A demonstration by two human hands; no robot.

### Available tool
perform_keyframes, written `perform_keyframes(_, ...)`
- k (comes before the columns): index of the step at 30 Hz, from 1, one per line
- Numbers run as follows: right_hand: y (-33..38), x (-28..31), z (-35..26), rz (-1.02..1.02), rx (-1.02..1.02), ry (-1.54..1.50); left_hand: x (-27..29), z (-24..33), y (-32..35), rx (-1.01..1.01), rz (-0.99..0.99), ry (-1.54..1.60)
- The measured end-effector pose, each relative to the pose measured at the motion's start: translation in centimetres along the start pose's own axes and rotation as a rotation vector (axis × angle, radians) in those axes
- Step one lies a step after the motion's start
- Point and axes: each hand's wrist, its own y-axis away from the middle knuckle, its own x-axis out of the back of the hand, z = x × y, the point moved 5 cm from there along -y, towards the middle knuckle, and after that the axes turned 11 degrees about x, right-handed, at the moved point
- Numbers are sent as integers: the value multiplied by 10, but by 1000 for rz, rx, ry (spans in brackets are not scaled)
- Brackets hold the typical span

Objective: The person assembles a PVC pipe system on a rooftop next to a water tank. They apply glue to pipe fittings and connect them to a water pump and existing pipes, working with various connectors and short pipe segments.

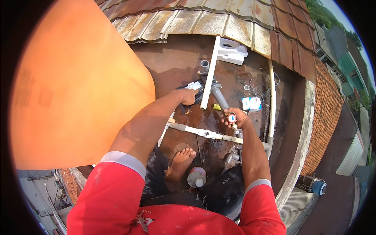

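My left hand [187, 96] is closed on a small dark tool with a pale label [194, 85], held low over the wet brown rooftop slab [172, 62]. My right hand [236, 118] grips a short grey pipe piece [219, 96] together with a small round roll of white tape with a red and blue centre [232, 117]. Just below both hands a white and grey pipe run with a fitting [206, 133] crosses the slab. A bare foot [181, 160] rests beside a round can with a white cap [196, 177].
A big orange tank [74, 86] fills the left. A long white pipe [210, 72] lies toward a white box [232, 50] near corrugated roof tiles [219, 19]. A blue and white packet [251, 103], a curved white pipe [272, 102] and the roof's edge wall [301, 145] are right.
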Motion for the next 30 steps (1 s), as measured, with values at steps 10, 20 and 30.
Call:
perform_keyframes(10,0,0,1,50,-103,54,-2,36,15,110,8,59)
perform_keyframes(20,6,-7,-11,160,-105,182,2,24,-1,129,9,-13)
perform_keyframes(30,6,-5,-13,323,53,402,7,31,3,166,-20,-9)
